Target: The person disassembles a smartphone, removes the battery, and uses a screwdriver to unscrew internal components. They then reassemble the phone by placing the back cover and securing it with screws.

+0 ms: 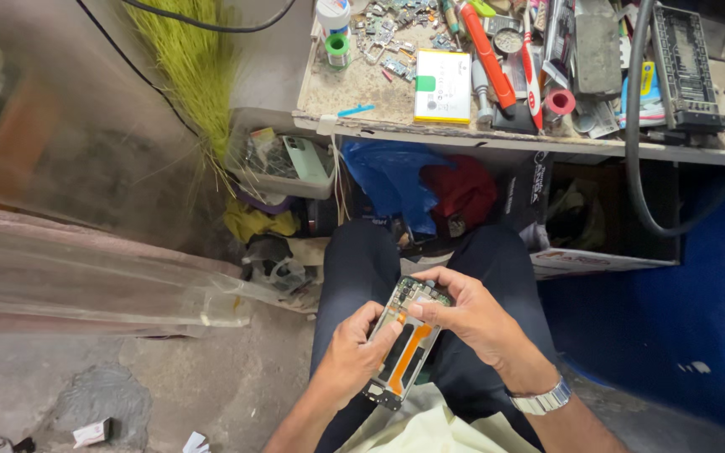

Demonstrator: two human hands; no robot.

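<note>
Both hands grip one opened phone (pixel 406 344) (back cover off), long axis running seven to one o'clock; left hand (pixel 352 356) cradles its lower edge, right hand (pixel 467 315) pinches nearer the top.

opened phone (pixel 406 344) partly under fingers, bench clutter (pixel 396 33) too small, forearms cropped

This is a small phone-repair workshop. A worn tabletop (pixel 362 88) carries scattered circuit parts (pixel 396 33), a battery pack (pixel 442 85), an orange-handled tool (pixel 488 54) and tape rolls (pixel 338 49). Below the tabletop sit a bin of old phones (pixel 283 159), bags and a rough concrete floor (pixel 211 386).
</note>
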